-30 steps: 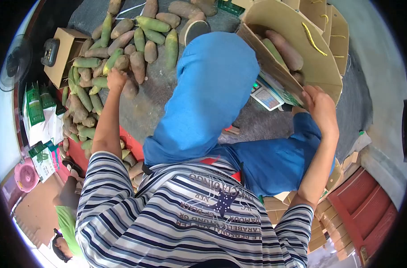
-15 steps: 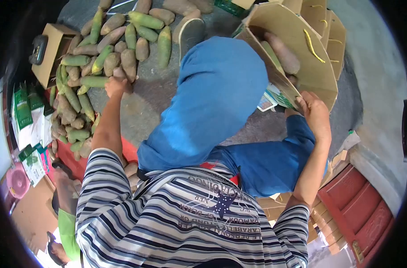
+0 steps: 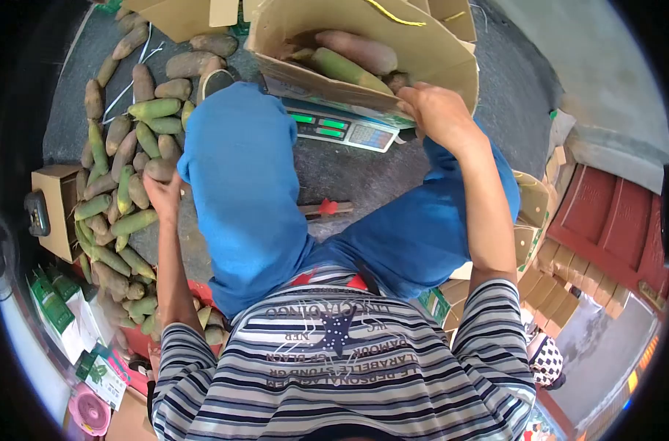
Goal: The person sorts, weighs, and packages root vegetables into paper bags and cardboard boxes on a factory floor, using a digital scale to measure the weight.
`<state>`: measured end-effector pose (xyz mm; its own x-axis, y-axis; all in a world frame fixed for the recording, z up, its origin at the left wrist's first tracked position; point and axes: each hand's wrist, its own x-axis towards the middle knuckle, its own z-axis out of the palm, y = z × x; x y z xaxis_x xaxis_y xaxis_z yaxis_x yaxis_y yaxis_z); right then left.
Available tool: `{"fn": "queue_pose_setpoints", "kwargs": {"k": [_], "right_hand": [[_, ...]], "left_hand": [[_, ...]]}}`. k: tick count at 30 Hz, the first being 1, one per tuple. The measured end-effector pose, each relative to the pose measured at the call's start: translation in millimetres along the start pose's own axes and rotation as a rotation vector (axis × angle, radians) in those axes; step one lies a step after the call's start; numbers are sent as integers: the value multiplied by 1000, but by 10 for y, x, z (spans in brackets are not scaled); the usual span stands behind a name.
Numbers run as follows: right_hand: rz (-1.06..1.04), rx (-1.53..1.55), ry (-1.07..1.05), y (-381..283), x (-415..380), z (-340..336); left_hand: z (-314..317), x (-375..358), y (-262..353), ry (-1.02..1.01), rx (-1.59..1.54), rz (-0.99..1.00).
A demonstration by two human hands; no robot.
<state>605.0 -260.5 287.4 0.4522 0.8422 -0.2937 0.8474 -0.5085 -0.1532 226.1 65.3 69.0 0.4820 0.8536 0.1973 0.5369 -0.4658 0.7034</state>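
My left hand [image 3: 164,200] is closed round a brownish radish [image 3: 159,170] at the right edge of a pile of long green and reddish-brown radishes [image 3: 123,156]. The fingers of my right hand [image 3: 439,115] hook over the near rim of an open cardboard box [image 3: 452,81], thumb on the outside. Inside that box lie a green radish [image 3: 349,69] and a pinkish-brown radish [image 3: 358,50], with part of another beside my fingertips. Under the box's near side, a digital scale [image 3: 372,137] shows lit green displays; whether the box rests on it is hard to tell.
My knee in blue trousers [image 3: 239,162] stands between the pile and the box. A wooden piece with a red bow [image 3: 327,208] lies on the floor between my legs. At the left are a small carton [image 3: 54,220] and a pink round item [image 3: 90,410].
The view has turned towards the box, bringing the scale's displays into sight. My left hand now has a brownish radish in its grasp. My right hand stays on the box rim.
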Motion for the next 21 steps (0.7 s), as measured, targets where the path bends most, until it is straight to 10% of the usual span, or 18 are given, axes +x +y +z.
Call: {"fn": "queue_pose_setpoints", "kwargs": {"k": [5, 10, 17, 21], "right_hand": [[21, -60, -28, 26, -10, 45], [-2, -30, 13, 95, -19, 139], [-75, -18, 90, 167, -7, 214], [-91, -61, 79, 196, -19, 252]], "left_hand": [[-309, 765, 1915, 144, -400, 211], [-302, 973, 3409, 86, -123, 765], [425, 1170, 3799, -832, 772, 865], [256, 1020, 3929, -734, 565, 884]]}}
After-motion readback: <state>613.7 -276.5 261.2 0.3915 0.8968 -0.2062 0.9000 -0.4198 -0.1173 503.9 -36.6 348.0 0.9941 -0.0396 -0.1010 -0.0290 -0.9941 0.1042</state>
